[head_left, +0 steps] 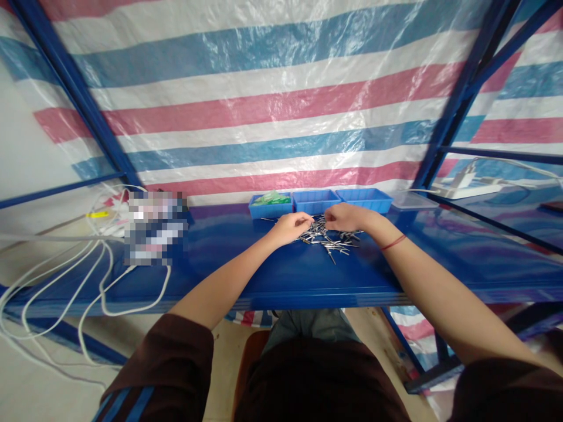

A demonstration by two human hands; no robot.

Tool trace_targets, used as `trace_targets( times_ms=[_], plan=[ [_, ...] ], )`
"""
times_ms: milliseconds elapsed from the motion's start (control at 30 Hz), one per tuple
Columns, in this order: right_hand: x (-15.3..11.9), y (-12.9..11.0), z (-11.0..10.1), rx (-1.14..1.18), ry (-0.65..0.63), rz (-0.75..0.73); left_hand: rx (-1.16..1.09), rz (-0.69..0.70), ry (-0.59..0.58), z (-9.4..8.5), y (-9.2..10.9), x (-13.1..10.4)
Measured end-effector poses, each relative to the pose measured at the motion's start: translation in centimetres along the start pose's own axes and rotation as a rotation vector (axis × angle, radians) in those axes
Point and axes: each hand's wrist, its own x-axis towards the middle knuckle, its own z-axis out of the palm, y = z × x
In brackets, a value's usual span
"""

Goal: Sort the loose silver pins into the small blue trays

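A loose pile of thin silvery metal pins, which look like blind rivets, lies on the blue table. At the pile's left edge, my left hand has its thumb and fingers pinched together. My right hand reaches over the back right of the pile, fingers curled down among the pins. Whatever either hand grips is too small or hidden to make out. Just behind the hands stand three blue bins: the left bin holds green plastic packets, beside the middle bin and the right bin.
White cables loop over the table's left end and hang off its front, near a blurred-out object. A clear plastic lid lies right of the bins. Farther right sits a white power strip. Blue frame posts flank a striped sheet.
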Motion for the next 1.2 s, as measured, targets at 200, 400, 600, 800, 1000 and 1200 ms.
trace_targets(
  times_ms=[200,400,600,800,1000,1200],
  plan=[
    [0.2,0.2,0.0,0.081,0.227,-0.094,0.02,0.016,0.046,0.1,0.2,0.0],
    [0.6,-0.9,0.4,0.318,0.357,-0.107,0.008,0.035,0.049,0.1,0.5,-0.1],
    [1.3,-1.2,1.3,0.481,0.383,-0.146,0.029,0.017,0.044,0.1,0.1,0.1],
    [1.2,-1.8,1.1,0.627,0.41,-0.208,-0.054,0.021,0.055,0.2,-0.3,0.3],
    [1.1,-2.8,1.1,0.641,0.451,-0.182,-0.12,0.045,0.11,0.4,-0.9,0.7],
    [0.3,-3.6,0.6,0.439,0.481,-0.19,-0.078,0.007,0.111,0.3,-0.8,0.6]
  ],
)
